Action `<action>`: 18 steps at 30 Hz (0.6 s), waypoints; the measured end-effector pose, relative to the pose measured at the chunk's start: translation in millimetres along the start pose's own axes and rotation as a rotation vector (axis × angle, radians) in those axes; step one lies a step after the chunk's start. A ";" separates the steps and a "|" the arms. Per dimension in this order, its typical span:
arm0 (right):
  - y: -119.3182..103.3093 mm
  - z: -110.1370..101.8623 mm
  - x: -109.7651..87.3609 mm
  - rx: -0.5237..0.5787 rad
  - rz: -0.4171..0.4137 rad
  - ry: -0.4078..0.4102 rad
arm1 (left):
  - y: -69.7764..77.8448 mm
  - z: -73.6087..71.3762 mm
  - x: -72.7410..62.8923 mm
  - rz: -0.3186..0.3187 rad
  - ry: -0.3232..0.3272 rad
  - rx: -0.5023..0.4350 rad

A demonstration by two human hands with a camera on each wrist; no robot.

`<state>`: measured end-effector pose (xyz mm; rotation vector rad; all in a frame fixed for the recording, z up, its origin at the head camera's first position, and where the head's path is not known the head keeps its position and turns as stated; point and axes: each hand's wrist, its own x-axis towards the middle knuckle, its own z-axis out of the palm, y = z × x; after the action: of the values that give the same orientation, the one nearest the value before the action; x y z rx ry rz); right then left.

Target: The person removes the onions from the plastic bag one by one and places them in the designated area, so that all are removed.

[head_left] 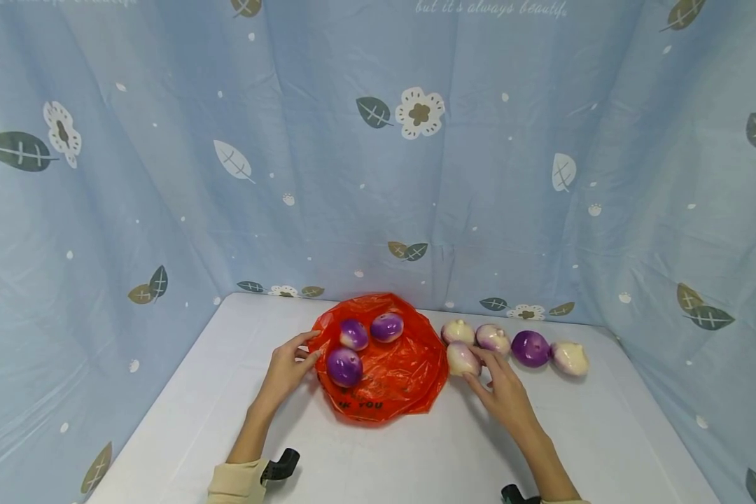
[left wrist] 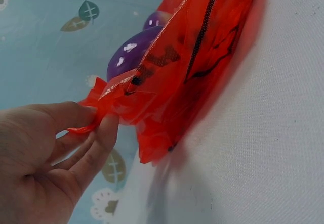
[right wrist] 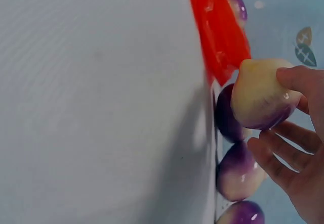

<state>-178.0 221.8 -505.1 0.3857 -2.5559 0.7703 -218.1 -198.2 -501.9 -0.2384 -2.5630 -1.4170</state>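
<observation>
Red plastic spreads out on the white desk (head_left: 428, 462) as a wide-mouthed bag (head_left: 403, 367), with three purple onions lying in its left and far parts: a near-left onion (head_left: 344, 369), a far-left onion (head_left: 353, 335) and a far onion (head_left: 387, 327). The right part of the bag's inside is bare. At the left rim, the left hand (head_left: 288, 371) pinches the plastic between thumb and fingers. The right hand (head_left: 502, 393) grips a pale, purple-tinged onion (head_left: 463, 359) just by the right rim; whether it touches the plastic I cannot tell. Right of the bag, on the far side, four more sit in a row: a leftmost onion (head_left: 457, 332), a second onion (head_left: 493, 339), a dark purple onion (head_left: 530, 348) and a rightmost onion (head_left: 570, 358). The step in hand seems to be loading onions into the bag. The next move likely calls for bringing the held one left over the rim and loosening the right grip, with the left grip steadying the thin, fold-prone plastic.
</observation>
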 end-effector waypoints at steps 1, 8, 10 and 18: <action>1.3 0.2 -1.1 -0.004 0.000 -0.002 | 0.2 -0.1 -0.1 0.003 0.000 0.003; 9.2 3.0 -5.7 -0.044 -0.025 0.004 | 0.6 -0.2 -0.8 -0.014 -0.009 0.014; 10.7 3.7 -6.2 -0.054 -0.032 0.004 | 0.3 0.3 -0.6 -0.012 -0.005 0.013; 14.3 5.6 -6.0 -0.054 -0.044 -0.007 | 0.9 0.8 -0.6 -0.012 -0.003 0.018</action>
<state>-180.1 230.9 -518.7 0.4260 -2.5598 0.6842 -217.4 -197.1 -501.8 -0.2231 -2.5832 -1.3980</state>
